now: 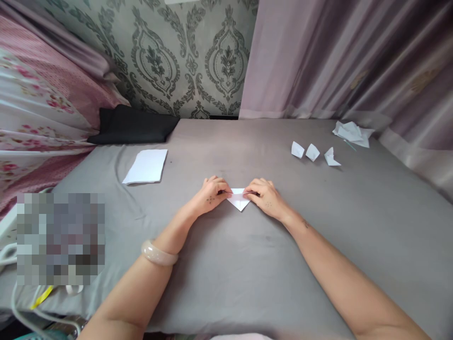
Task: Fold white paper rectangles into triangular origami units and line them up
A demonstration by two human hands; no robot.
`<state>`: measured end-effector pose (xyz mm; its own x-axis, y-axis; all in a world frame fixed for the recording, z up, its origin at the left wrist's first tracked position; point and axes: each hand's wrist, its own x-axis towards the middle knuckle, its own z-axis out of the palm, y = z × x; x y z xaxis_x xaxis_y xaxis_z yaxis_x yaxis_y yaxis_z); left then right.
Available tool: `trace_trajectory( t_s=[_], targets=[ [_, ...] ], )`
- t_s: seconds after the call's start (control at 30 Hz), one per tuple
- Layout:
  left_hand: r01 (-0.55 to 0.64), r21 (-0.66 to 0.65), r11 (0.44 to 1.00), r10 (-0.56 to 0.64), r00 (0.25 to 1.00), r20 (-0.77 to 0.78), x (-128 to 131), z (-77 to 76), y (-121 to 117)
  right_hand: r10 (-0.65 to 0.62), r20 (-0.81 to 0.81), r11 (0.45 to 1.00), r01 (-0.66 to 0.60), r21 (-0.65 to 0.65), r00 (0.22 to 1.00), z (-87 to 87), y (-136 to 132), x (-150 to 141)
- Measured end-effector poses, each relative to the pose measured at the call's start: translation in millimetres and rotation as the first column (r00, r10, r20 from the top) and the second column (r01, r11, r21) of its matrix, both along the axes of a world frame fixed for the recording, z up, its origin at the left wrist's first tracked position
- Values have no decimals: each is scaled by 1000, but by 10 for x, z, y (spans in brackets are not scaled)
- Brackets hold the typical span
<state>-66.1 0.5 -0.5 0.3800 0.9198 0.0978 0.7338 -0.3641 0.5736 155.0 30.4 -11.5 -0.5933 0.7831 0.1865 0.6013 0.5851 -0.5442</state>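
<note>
Between my hands, a small piece of folded white paper [240, 203] lies on the grey cloth, one point facing toward me. My left hand [215, 192] pinches its left edge between thumb and fingers. On the opposite edge, my right hand [262, 194] grips the paper in the same way. The fingers cover both side corners, while the middle and the lower point show. A pale bangle [159, 253] sits on my left forearm.
A stack of white paper sheets [146, 166] lies to the left. Folded paper shapes [312, 152] stand at the right, near a loose paper pile [353, 132]. Black cloth [134, 125] is at the back left. Cords [24, 311] hang at the lower left, beside a blurred patch.
</note>
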Motion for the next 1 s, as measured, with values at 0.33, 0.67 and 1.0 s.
trace_trajectory(
  t_s=[0.33, 0.67, 1.0],
  targets=[
    [151, 160, 975, -138, 986, -90, -78, -69, -36, 120, 100, 971, -138, 196, 988, 17, -75, 49],
    [254, 173, 952, -190, 930, -316, -44, 88, -136, 107, 258, 943, -180, 280, 960, 48, -151, 59],
    [257, 160, 953, -193, 923, -332, -51, 124, -171, 101, 311, 941, -192, 280, 945, 116, -250, 88]
  ],
)
